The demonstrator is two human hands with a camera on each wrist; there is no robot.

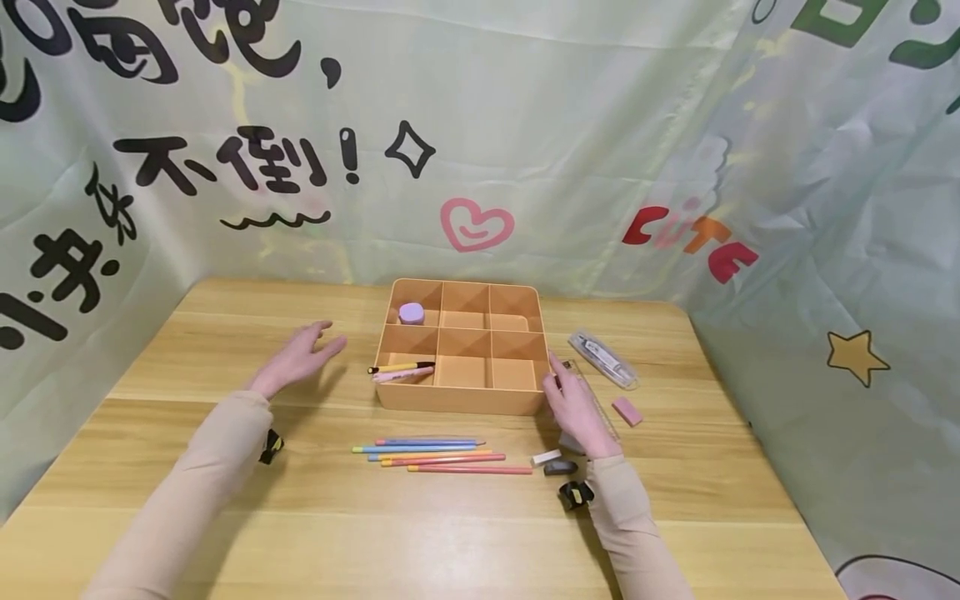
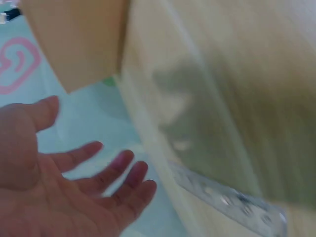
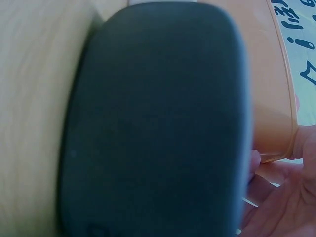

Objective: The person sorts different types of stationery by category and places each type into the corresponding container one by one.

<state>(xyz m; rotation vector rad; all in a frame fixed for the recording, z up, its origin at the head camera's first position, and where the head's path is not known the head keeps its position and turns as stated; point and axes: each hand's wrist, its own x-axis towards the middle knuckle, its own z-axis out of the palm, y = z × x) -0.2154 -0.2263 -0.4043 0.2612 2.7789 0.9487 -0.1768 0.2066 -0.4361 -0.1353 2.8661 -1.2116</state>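
Observation:
A tan organizer box (image 1: pixel 463 400) with several compartments stands on the table. My right hand (image 1: pixel 576 410) grips its right wall near the front corner; in the right wrist view, thumb and fingertips meet the box (image 3: pixel 271 108). My left hand (image 1: pixel 300 360) hovers left of the box, fingers spread and holding nothing; the left wrist view shows its palm (image 2: pixel 74 187) apart from the box wall (image 2: pixel 79 44). A purple round-topped item (image 1: pixel 411 313) sits in the back left compartment. A yellow-and-black pen (image 1: pixel 402 367) and a pink pen (image 1: pixel 402 376) lean over the front left compartment's edge.
Several coloured pencils (image 1: pixel 450 457) lie before the box. A white eraser (image 1: pixel 546 457) and dark oblong item (image 1: pixel 560 468) lie near my right wrist. A ruler (image 1: pixel 606 414), pink eraser (image 1: pixel 627 411) and clear case (image 1: pixel 603 360) are on the right. Printed cloth hangs behind.

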